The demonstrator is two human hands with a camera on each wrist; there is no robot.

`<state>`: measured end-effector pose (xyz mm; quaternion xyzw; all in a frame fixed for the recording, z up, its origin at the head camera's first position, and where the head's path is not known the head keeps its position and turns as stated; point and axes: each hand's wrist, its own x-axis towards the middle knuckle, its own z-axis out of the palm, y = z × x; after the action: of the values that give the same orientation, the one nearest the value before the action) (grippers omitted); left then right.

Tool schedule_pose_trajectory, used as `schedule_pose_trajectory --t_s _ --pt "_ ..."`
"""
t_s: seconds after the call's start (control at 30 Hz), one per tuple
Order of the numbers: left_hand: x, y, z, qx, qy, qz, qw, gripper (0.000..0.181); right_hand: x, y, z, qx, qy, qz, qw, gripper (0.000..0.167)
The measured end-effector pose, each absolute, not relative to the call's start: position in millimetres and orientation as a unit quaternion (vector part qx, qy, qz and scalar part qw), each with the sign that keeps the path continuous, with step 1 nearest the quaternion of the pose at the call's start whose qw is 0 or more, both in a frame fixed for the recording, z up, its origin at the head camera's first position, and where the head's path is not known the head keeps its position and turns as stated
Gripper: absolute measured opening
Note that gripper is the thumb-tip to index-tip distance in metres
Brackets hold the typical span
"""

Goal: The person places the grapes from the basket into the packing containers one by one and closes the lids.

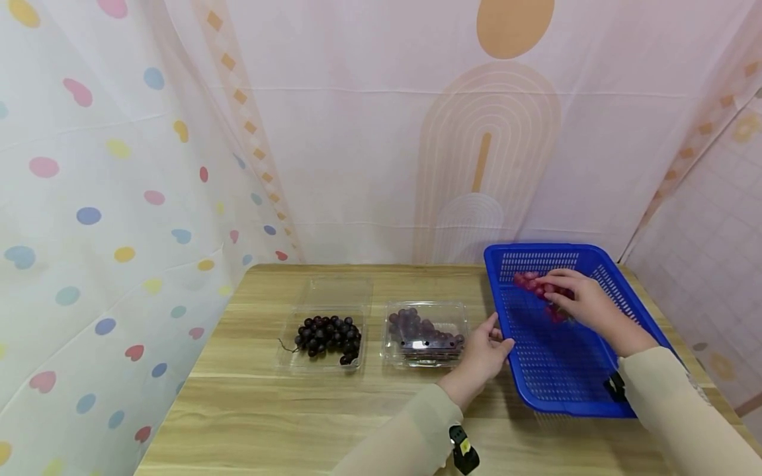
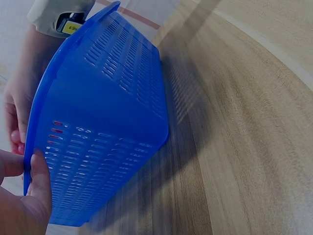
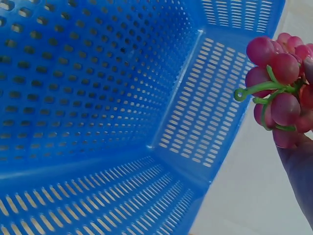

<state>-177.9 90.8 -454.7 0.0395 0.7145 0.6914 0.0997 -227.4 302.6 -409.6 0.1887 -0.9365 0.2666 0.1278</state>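
head: right hand (image 1: 580, 301) pinches red grapes (image 1: 530, 283) over the blue basket (image 1: 536, 370); left hand (image 1: 482, 354) grips its left rim; clear boxes (image 1: 393, 352) stand left. left wrist: yellow label (image 2: 72, 27), writing illegible. right wrist: green stem (image 3: 264, 88).

The rectangular blue plastic basket (image 1: 556, 377) stands open side up, its floor and walls pierced by rows of slots. A left hand (image 1: 483, 354) pinches the rim along its left long side. Within the basket's outline, towards its far end, I can see a bunch of round, glossy pinkish-red grapes (image 1: 526, 281) on a curling green stem. A right hand (image 1: 586, 305) holds it, covering part of the cluster; I can't make out whether the lowest grapes touch the basket's inside.
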Motion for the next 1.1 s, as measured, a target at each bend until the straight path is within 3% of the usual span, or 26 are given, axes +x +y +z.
schedule_pose_trajectory --t_s 0.2,0.5,0.73,1.1 --pt "-177.2 90.3 -453.6 0.041 0.716 0.690 0.100 0.058 -225.0 298.8 -402.9 0.205 -0.928 0.261 0.168 0.027" --pt "-177.5 87.9 -451.1 0.038 0.720 0.682 0.120 0.057 -224.5 288.8 -390.3 0.225 -0.926 0.254 0.168 0.026" --pt "-178.2 72.6 -437.3 0.107 0.797 0.578 0.139 0.051 -226.3 282.6 -384.6 0.244 -0.919 0.249 0.185 0.026" --pt "-185.9 21.8 -410.3 0.192 0.834 0.509 0.089 0.033 -229.5 278.7 -381.6 0.255 -0.914 0.251 0.191 0.027"
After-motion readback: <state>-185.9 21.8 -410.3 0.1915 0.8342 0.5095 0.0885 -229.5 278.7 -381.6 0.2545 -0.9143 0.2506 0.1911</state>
